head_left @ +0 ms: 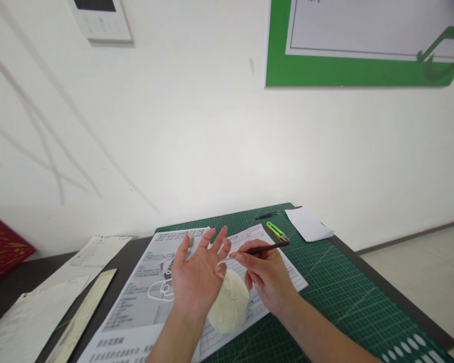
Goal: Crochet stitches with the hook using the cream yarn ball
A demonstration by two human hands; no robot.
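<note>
My left hand [196, 282] is turned palm up with its fingers spread, and nothing is gripped in it. In my right hand [270, 277] is a crochet hook with a dark reddish-brown handle [267, 248], held like a pen. Its thin, pale tip points left, close to the little-finger side of my left palm; whether it touches the skin or a strand there I cannot tell. Below and between the hands a ball of cream yarn [229, 305] rests on a lined sheet [287, 275]. A loose white strand [155, 296] curls on the printed sheet [136, 302] at the left.
A green cutting mat [344, 292] covers much of the dark table. Green thread snips [276, 230], a dark slim tool [267, 216] and folded white paper [308, 224] lie toward the back. At the left are a ruler [83, 315] and written sheets [41, 317]. A white wall stands behind.
</note>
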